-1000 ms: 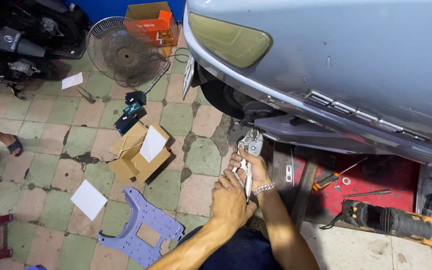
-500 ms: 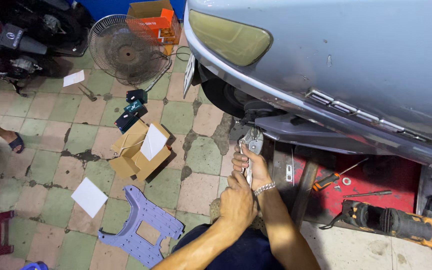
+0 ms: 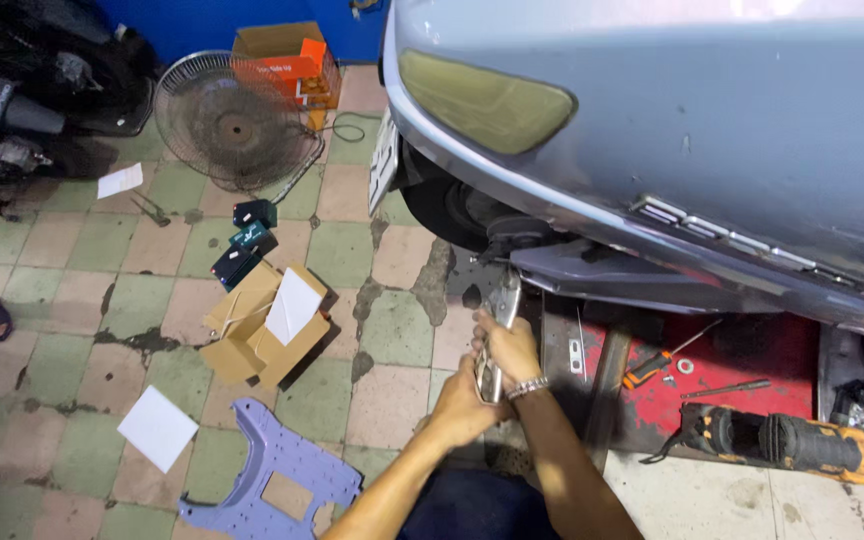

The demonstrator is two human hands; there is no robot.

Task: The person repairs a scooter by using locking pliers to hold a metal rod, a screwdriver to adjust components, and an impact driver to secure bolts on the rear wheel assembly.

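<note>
both hands, left hand (image 3: pixel 464 408) and right hand (image 3: pixel 508 347), clenched on the handles of silver locking pliers (image 3: pixel 497 318), jaws up at twelve o'clock under the grey scooter (image 3: pixel 652 150) near its rear wheel (image 3: pixel 452 215); work judged mid-way, fastener not freed, power tool (image 3: pixel 792 445) idle at three o'clock.

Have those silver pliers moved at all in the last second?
No. The pliers remain gripped by both hands, left hand and right hand, jaws up by the scooter's rear wheel, same spot against the red lift platform.
</note>
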